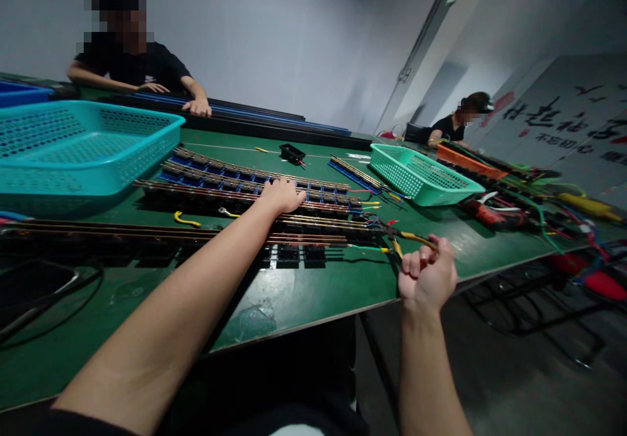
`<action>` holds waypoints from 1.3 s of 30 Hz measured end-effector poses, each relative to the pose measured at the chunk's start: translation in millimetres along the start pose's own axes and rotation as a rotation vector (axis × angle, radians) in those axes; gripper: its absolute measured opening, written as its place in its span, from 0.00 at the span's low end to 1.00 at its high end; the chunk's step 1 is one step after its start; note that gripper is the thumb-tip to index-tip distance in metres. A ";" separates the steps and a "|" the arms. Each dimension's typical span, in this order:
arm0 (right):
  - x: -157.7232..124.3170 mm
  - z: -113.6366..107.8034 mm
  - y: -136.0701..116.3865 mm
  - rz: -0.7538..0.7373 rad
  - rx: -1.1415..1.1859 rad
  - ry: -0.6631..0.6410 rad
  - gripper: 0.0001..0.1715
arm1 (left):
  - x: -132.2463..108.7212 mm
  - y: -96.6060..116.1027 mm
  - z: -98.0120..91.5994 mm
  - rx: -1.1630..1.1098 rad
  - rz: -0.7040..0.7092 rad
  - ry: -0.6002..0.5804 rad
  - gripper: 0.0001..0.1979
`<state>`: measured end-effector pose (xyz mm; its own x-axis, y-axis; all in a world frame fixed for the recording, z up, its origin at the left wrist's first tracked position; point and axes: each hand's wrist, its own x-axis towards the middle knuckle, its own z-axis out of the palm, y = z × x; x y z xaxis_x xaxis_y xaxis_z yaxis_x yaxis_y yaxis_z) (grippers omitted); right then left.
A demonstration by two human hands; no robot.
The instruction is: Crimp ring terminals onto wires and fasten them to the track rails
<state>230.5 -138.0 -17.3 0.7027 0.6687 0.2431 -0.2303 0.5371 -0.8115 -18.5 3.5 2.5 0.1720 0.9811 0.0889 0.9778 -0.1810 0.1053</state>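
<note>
My left hand lies over a long strip of black blocks with copper-coloured bars, its fingers curled over the far side; the fingertips are partly hidden. In my right hand, near the table's front edge, are pliers with yellowish handles, my fingers wrapped round them. The jaws point left, at the right ends of the nearer bars, where short wires come out. A green-yellow wire runs just below the jaws. I cannot tell whether the jaws grip anything.
A turquoise basket stands at the left, and a green basket at the right. Near the back lies a small black tray. Tools and cables crowd the right side. One person sits opposite, another farther right.
</note>
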 end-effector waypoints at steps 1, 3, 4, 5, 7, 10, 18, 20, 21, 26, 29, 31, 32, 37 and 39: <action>-2.9 1.1 -0.2 -0.022 -0.013 -0.012 0.20 | 0.6 -0.3 0.6 -0.004 0.004 0.002 0.32; -9.6 4.6 -1.0 -0.088 -0.055 -0.029 0.19 | 1.6 -1.0 1.6 -0.012 0.011 0.003 0.32; -13.0 6.6 -1.8 -0.132 -0.082 -0.028 0.18 | 1.7 -1.1 1.8 -0.013 0.011 0.004 0.32; -16.5 8.6 -2.9 -0.180 -0.111 -0.018 0.17 | 1.5 -1.2 1.6 -0.011 0.009 0.002 0.33; -24.0 12.0 -6.6 -0.271 -0.159 0.019 0.15 | 0.4 -0.9 0.8 -0.004 0.003 -0.003 0.32; -37.7 13.6 -17.7 -0.351 -0.149 0.045 0.11 | -1.3 -0.4 -0.7 0.003 0.004 -0.004 0.32; -75.5 2.9 -61.6 -0.232 -0.120 -0.063 0.06 | -0.5 0.4 -2.3 0.004 0.002 -0.029 0.33; -79.6 1.1 -66.4 -0.157 -0.138 -0.102 0.07 | -0.5 0.6 -2.7 0.008 0.001 -0.035 0.33; -80.7 0.9 -67.1 -0.125 -0.139 -0.118 0.07 | -0.4 0.6 -2.7 0.010 0.001 -0.036 0.32; -81.6 5.5 -58.4 -0.037 -0.122 -0.135 0.08 | 1.4 0.0 -0.6 0.015 0.002 -0.029 0.32; -80.4 8.5 -48.9 -0.016 -0.101 -0.141 0.09 | 2.3 -0.3 0.2 0.013 0.002 -0.024 0.32; -79.3 8.8 -43.4 -0.008 -0.096 -0.150 0.09 | 2.3 -0.3 0.2 0.013 0.002 -0.022 0.32; -78.8 8.5 -41.1 -0.007 -0.101 -0.155 0.09 | 2.1 -0.2 0.0 0.013 0.002 -0.024 0.32; -77.0 6.5 -36.2 0.002 -0.138 -0.170 0.11 | 1.3 0.2 -0.6 0.020 -0.006 -0.033 0.32; -76.3 7.4 -36.6 0.004 -0.128 -0.167 0.11 | 1.3 0.2 -0.5 0.018 -0.007 -0.031 0.32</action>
<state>180.3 -204.8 -2.2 0.5780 0.7526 0.3154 -0.1380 0.4711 -0.8712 -18.2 4.7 3.2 0.1688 0.9840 0.0572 0.9809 -0.1734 0.0876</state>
